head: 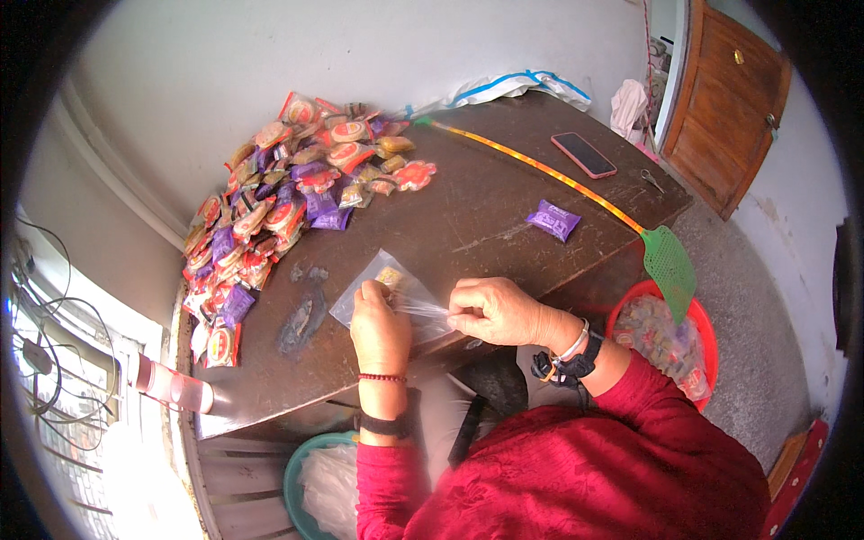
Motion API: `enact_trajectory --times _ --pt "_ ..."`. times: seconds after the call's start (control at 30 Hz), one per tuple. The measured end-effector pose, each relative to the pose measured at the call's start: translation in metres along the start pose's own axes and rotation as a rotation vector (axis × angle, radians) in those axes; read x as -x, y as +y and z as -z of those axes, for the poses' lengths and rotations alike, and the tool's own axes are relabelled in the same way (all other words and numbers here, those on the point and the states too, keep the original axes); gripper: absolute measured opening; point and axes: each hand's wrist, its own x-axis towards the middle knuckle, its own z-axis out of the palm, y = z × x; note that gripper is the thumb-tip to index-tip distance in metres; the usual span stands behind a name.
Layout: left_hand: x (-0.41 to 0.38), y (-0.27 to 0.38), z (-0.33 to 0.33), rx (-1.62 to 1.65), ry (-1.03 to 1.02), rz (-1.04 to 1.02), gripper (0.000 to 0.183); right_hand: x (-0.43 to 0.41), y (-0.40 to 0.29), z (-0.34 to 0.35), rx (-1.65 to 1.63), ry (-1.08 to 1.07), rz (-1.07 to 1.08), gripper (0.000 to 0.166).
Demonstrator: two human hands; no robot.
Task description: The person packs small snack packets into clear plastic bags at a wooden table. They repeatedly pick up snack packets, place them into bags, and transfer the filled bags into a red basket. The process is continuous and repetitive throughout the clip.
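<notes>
Between my two hands, a clear plastic bag [424, 325] is stretched above the near edge of the dark wooden table [432, 236]. My left hand [380, 324] pinches the bag's left part, close to a small yellowish wrapped piece [391, 277] that shows at or inside the plastic; which of these I cannot tell. The fingers of my right hand [496, 310] grip the right edge, where the film is pulled into creases. Beyond the right hand, a single purple wrapped snack [553, 220] lies apart on the tabletop.
A heap of wrapped snacks [270, 196] covers the table's left side. A fly swatter [668, 263] overhangs the right edge, above a red tub [709, 351] of packed snacks. A phone [584, 155], small scissors [651, 180] and a pink bottle [175, 386] are around. Below left, a teal basin [297, 466] holds plastic bags.
</notes>
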Motion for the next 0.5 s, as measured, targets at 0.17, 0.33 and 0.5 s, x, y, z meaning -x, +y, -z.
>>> enact_trajectory --times 0.17,0.33,0.5 --pt "-0.007 0.0 0.0 -0.048 0.0 0.035 0.018 0.0 -0.006 -0.003 0.074 -0.012 -0.034 0.015" --pt "-0.007 0.0 -0.004 -0.069 0.127 -0.009 0.013 0.002 -0.009 -0.004 0.13 -0.019 -0.046 0.015" --pt "-0.011 0.005 -0.003 -0.119 0.077 0.062 0.01 0.001 -0.009 -0.007 0.146 -0.013 -0.051 0.013"
